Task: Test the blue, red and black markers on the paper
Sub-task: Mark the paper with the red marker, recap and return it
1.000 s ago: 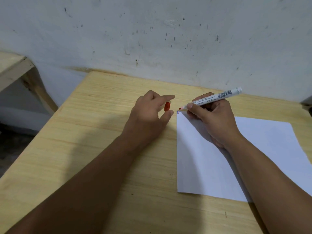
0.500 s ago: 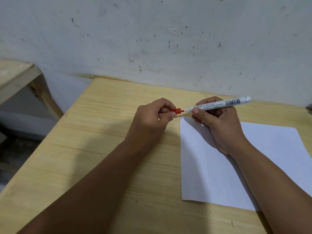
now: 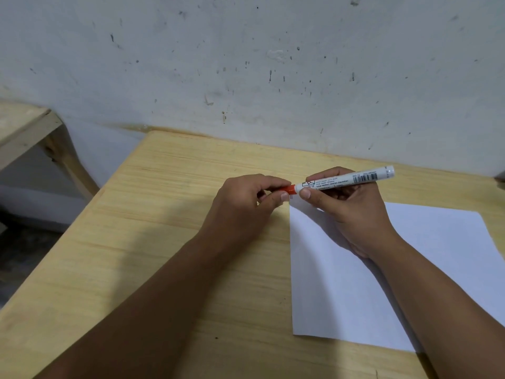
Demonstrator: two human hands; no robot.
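A white-barrelled red marker [image 3: 347, 179] lies level in the air above the far left corner of the white paper [image 3: 355, 291]. My right hand [image 3: 347, 212] grips its barrel. My left hand [image 3: 246, 203] pinches the red cap [image 3: 287, 189], which sits pushed against the marker's front end, hiding the tip. A small mark [image 3: 292, 197] shows at the paper's far left corner. No blue or black marker is in view.
The paper lies on a light wooden table [image 3: 153, 255] that stands against a stained white wall [image 3: 246, 64]. A second wooden piece [image 3: 24, 127] stands at the left, across a gap with the floor below.
My right hand lifted the marker's tip off the paper's corner. My left hand brought the red cap to the tip and pushed it on.
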